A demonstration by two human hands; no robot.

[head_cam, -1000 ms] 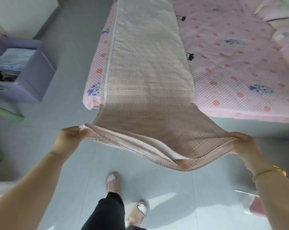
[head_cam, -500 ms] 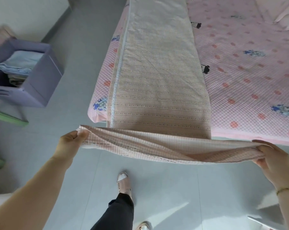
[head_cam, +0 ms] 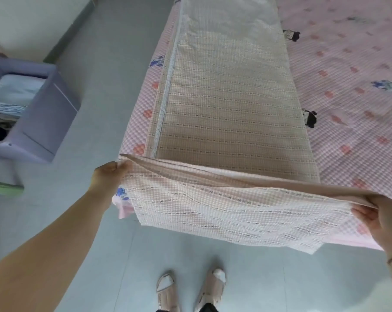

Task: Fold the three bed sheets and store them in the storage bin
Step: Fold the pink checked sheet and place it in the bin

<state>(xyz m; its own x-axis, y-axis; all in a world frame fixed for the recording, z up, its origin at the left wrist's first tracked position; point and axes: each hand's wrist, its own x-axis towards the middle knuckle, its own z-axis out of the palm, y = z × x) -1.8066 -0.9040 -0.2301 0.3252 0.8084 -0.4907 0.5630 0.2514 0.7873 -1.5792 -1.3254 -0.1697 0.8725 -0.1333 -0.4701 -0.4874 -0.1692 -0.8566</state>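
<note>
The beige checked bed sheet (head_cam: 231, 97) lies as a long narrow strip along the left edge of the bed (head_cam: 348, 86), and its near end is raised off the foot edge, spanning between my hands with a flap hanging below. My left hand (head_cam: 110, 174) pinches the near left corner, and my right hand (head_cam: 384, 219) has its fingers curled round the near right corner. I judge the step in hand to be the lengthwise fold, near end onto far end. To do it well I would carry both corners forward at the same height with the edge taut. I would set them square on the far corners, lining up the trimmed left border so the strip does not slide off the bed's left edge. The purple storage bin (head_cam: 46, 113) stands on the floor (head_cam: 105, 75) well apart to the left, with folded pale fabric (head_cam: 12, 95) already inside.
</note>
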